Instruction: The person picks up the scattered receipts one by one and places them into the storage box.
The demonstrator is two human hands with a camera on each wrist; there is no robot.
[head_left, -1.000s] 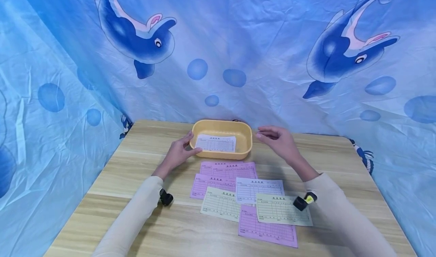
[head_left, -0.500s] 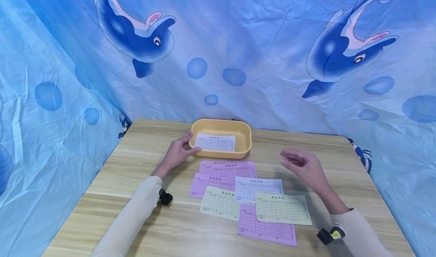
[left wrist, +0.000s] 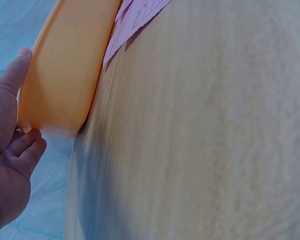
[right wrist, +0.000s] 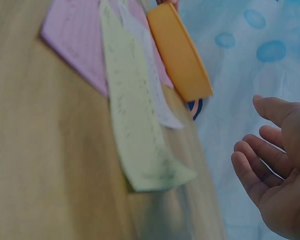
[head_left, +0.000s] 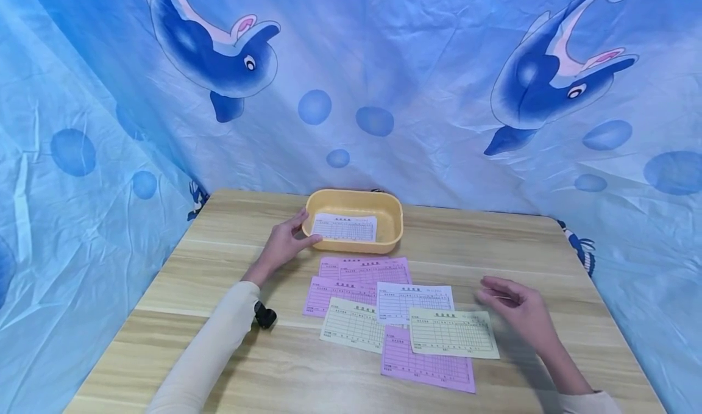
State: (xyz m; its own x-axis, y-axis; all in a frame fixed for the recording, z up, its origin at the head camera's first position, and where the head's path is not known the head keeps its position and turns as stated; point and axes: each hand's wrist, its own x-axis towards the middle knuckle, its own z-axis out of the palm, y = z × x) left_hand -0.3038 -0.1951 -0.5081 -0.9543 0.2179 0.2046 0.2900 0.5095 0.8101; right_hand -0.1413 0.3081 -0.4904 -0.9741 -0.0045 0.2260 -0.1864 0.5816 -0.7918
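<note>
At the back of the table sits a yellow-orange plastic basket (head_left: 353, 247) with a white printed slip (head_left: 344, 228) lying inside. My left hand (head_left: 281, 245) grips its left end, thumb at the rim and fingers around the outside. In the left wrist view the fingertips (left wrist: 36, 136) curl against the basket's end. My right hand (head_left: 521, 311) holds nothing and hovers just right of a green receipt slip (head_left: 454, 333), fingers loosely bent. That green slip overlaps a pink slip (head_left: 428, 368) and a white slip (head_left: 412, 298).
Another green slip (head_left: 351, 325) and several pink slips, one a pink slip (head_left: 334, 296), overlap in front of the basket. The wooden table (head_left: 247, 365) meets a blue dolphin-print curtain (head_left: 439, 176) behind. Tassels (head_left: 578, 249) hang near the table's right edge.
My right hand has moved from beside the basket's right end toward the front right, to the green slip's right side. My left hand keeps its grip on the basket.
</note>
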